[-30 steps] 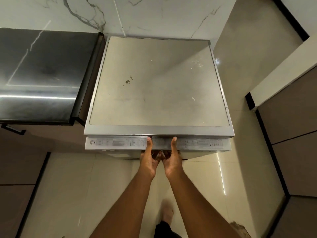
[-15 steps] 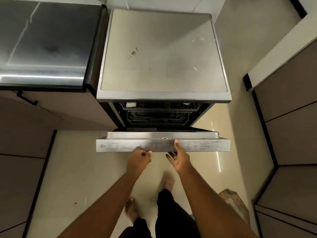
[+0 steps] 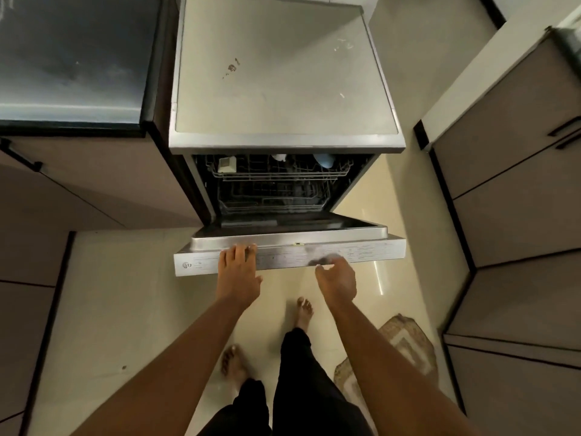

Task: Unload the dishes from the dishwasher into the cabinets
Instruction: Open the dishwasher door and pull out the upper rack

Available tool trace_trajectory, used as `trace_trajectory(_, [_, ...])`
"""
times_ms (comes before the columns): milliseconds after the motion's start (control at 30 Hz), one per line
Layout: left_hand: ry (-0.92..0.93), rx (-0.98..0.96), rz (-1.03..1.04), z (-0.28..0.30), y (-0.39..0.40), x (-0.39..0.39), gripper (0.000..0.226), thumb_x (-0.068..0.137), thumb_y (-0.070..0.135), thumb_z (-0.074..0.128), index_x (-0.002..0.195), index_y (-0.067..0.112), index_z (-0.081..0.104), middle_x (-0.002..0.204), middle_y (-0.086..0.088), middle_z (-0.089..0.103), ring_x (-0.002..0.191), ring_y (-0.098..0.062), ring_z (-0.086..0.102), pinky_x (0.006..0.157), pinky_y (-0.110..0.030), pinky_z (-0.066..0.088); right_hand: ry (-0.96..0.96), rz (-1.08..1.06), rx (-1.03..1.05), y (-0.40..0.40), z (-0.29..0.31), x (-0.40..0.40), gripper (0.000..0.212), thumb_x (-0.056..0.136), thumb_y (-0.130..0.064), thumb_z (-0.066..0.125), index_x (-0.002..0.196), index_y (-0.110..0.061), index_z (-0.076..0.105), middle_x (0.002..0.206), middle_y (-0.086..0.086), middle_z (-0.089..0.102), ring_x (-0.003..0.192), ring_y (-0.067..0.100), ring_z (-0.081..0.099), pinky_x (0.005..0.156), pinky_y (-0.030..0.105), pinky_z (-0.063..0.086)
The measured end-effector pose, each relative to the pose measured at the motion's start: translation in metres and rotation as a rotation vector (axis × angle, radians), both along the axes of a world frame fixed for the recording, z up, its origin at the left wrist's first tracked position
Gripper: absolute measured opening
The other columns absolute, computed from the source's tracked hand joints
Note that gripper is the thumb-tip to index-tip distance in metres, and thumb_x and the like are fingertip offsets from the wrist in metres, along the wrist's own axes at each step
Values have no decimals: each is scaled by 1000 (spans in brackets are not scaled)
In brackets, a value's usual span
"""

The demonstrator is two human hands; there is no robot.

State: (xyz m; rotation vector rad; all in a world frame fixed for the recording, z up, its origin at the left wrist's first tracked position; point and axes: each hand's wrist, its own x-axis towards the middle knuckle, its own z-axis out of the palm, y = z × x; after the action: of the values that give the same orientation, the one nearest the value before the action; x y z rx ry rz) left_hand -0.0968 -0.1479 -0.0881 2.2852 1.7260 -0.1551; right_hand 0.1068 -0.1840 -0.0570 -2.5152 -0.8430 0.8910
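A steel dishwasher (image 3: 283, 89) stands ahead with its door (image 3: 371, 250) hinged far down towards me. My left hand (image 3: 239, 272) rests with straight fingers on the door's top edge, left of centre. My right hand (image 3: 338, 278) hovers at the same edge with loosely curled fingers, blurred, holding nothing that I can see. Inside, the upper rack (image 3: 279, 174) carries a white square container (image 3: 227, 165), a white dish (image 3: 279, 157) and a pale blue dish (image 3: 327, 160). The lower rack (image 3: 273, 199) is dark, so its contents cannot be made out.
A dark countertop (image 3: 72, 58) with a cabinet under it sits to the left. Tall cabinets (image 3: 515, 199) with dark handles line the right side. A patterned mat (image 3: 405, 344) lies on the pale tiled floor by my bare feet.
The door went from closed to lowered nearly flat. My left hand released its grip and now lies flat on the edge; my right hand shifted to the right. I stepped back.
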Motion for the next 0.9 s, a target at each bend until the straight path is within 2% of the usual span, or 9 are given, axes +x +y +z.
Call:
trace_trajectory(67, [-28, -17, 13, 1, -2, 1, 71, 86, 48, 62, 145, 18, 36, 140, -9, 40, 131, -31, 35, 117, -44, 23, -272, 232, 24, -15, -3, -5, 38, 87, -18, 64, 125, -18, 56, 123, 3, 57, 115, 24, 55, 88, 38, 54])
trace_trajectory(133, [-43, -32, -2, 0, -10, -2, 70, 86, 48, 62, 144, 18, 37, 139, -8, 40, 129, -30, 37, 116, -43, 24, -338, 478, 90, -27, -10, -11, 54, 86, -6, 61, 137, -18, 46, 141, 7, 45, 132, 26, 42, 104, 40, 48])
trace_trajectory(200, [-31, -57, -26, -4, -19, -5, 73, 85, 50, 63, 145, 19, 35, 140, -8, 39, 130, -29, 36, 116, -43, 26, -366, 739, 24, -33, -18, -14, 73, 86, -1, 57, 151, -19, 29, 160, 11, 23, 150, 31, 17, 123, 44, 23])
trace_trajectory(233, [-30, -68, -33, -6, -23, -6, 74, 84, 50, 64, 145, 19, 34, 140, -8, 38, 130, -29, 37, 116, -43, 27, -377, 835, -32, -37, -20, -16, 78, 88, -3, 56, 155, -19, 21, 164, 12, 14, 153, 32, 8, 124, 44, 14])
trace_trajectory(267, [-35, -74, -34, -8, -28, -7, 75, 84, 51, 64, 145, 19, 34, 140, -7, 38, 130, -29, 37, 116, -43, 28, -388, 893, -73, -41, -24, -16, 80, 90, -6, 58, 157, -18, 16, 165, 12, 10, 153, 32, 5, 123, 45, 13])
trace_trajectory(467, [-25, -87, 45, -23, -63, 0, 76, 82, 54, 64, 144, 20, 37, 138, -8, 43, 131, -30, 38, 115, -44, 30, -460, 948, -141, -71, -44, -19, 91, 84, -21, 68, 157, -20, 14, 163, 10, 16, 152, 36, 11, 123, 53, 17])
trace_trajectory(633, [26, -64, 93, -60, -105, 6, 81, 78, 60, 64, 141, 16, 40, 136, -16, 43, 125, -37, 40, 109, -49, 35, -415, 950, -48, -91, -71, -13, 74, 80, -16, 69, 147, -20, 39, 150, 10, 38, 139, 32, 36, 117, 45, 33])
trace_trajectory(767, [54, -151, 77, -89, -146, 6, 88, 80, 61, 62, 149, 18, 28, 145, -18, 37, 134, -38, 34, 114, -52, 29, -340, 974, -124, -118, -94, -10, 68, 83, -19, 69, 145, -23, 42, 144, 8, 44, 130, 29, 45, 108, 42, 44])
trace_trajectory(900, [72, -234, 99, -114, -181, 4, 96, 82, 62, 60, 155, 23, 11, 157, -17, 20, 146, -37, 17, 118, -58, 17, -313, 1022, -151, -146, -118, -10, 64, 90, -31, 61, 149, -23, 37, 149, 8, 39, 131, 29, 46, 104, 44, 47])
